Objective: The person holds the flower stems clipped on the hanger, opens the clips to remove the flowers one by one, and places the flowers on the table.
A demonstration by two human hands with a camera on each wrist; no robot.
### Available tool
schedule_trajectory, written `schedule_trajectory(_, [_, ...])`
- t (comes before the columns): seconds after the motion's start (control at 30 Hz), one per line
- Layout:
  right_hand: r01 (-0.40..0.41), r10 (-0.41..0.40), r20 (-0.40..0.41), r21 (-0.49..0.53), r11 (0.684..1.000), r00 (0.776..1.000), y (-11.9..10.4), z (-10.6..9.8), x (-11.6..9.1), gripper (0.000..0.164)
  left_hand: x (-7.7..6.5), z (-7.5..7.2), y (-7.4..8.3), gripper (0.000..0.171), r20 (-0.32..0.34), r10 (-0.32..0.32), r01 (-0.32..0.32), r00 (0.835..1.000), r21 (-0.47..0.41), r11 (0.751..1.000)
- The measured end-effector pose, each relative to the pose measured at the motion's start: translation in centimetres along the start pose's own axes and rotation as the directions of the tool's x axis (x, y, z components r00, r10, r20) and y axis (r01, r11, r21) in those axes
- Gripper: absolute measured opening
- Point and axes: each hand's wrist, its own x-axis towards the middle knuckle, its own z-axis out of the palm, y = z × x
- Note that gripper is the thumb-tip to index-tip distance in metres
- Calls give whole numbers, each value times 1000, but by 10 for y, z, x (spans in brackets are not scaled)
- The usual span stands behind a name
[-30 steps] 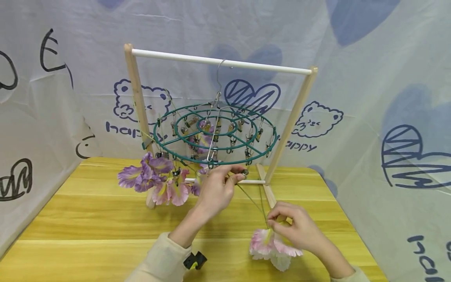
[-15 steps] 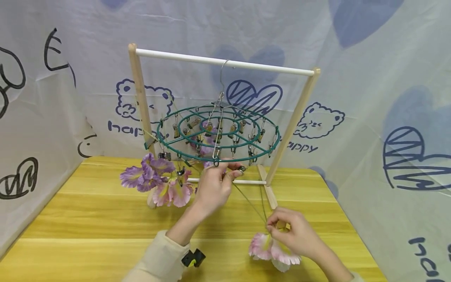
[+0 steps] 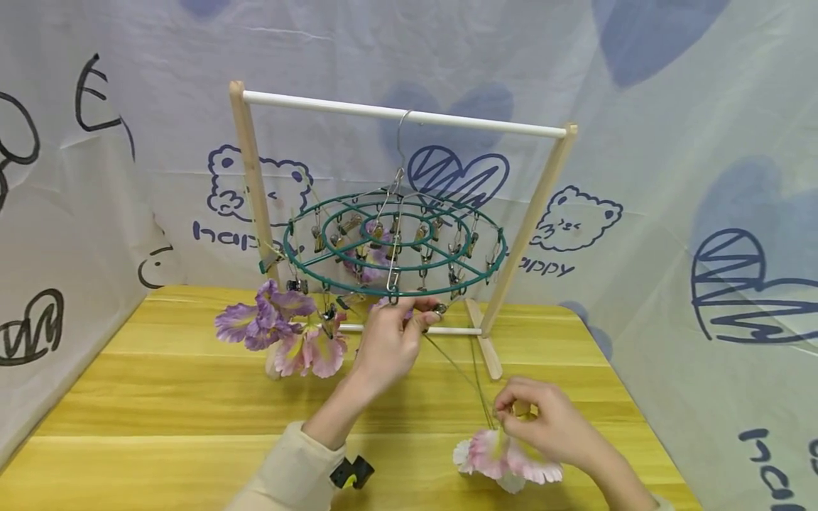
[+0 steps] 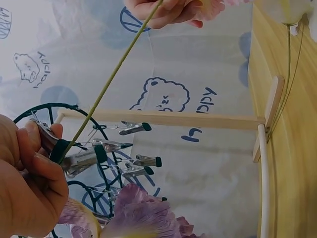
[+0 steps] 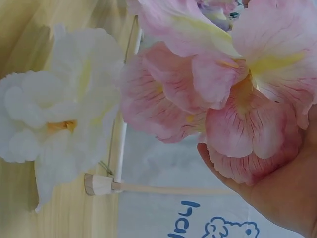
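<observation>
My left hand (image 3: pixel 390 337) is just under the front rim of a round green clip hanger (image 3: pixel 345 289), pinching one metal clip (image 4: pixel 48 139). A thin green stem (image 4: pixel 106 87) runs from that clip's dark tips up to my right hand. That right hand (image 3: pixel 543 419), lower and to the right, pinches the stem close below a pink artificial iris (image 3: pixel 488 453). In the right wrist view the pink petals (image 5: pixel 252 121) cover most of the fingers. A white artificial flower (image 5: pixel 64 109) lies on the table beside the pink one.
The hanger hooks over the white bar (image 3: pixel 402 113) of a wooden stand (image 3: pixel 527 227). Purple (image 3: pixel 265 319) and pink flowers (image 3: pixel 313 351) hang at its left. Several other clips dangle from the rings. A wooden tabletop (image 3: pixel 160 397) lies below, with printed cloth (image 3: pixel 671 142) behind.
My right hand has moved slightly right and down with the pink iris, and more white petals show at its left. The left hand has stayed at the clip.
</observation>
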Motion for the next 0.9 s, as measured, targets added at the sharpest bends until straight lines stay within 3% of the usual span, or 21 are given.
schedule_trajectory(0.2, [29, -29, 2, -17, 999, 1000, 0, -4, -2, 39, 0, 2, 0, 17, -21, 19, -19, 1000, 1, 1000])
schedule_trajectory(0.43, [52, -52, 10, -35, 998, 999, 2, -10, -5, 39, -2, 4, 1, 17, -4, -61, 61, 998, -40, 997])
schedule_trajectory(0.73, [59, -57, 32, -49, 997, 998, 5, -13, -7, 39, -2, 5, -3, 18, -13, -55, 54, 998, -63, 997])
schedule_trajectory(0.9, [73, -71, 43, -43, 996, 997, 7, -14, -8, 40, 2, 4, -6, 16, -43, -31, 25, 999, -129, 991])
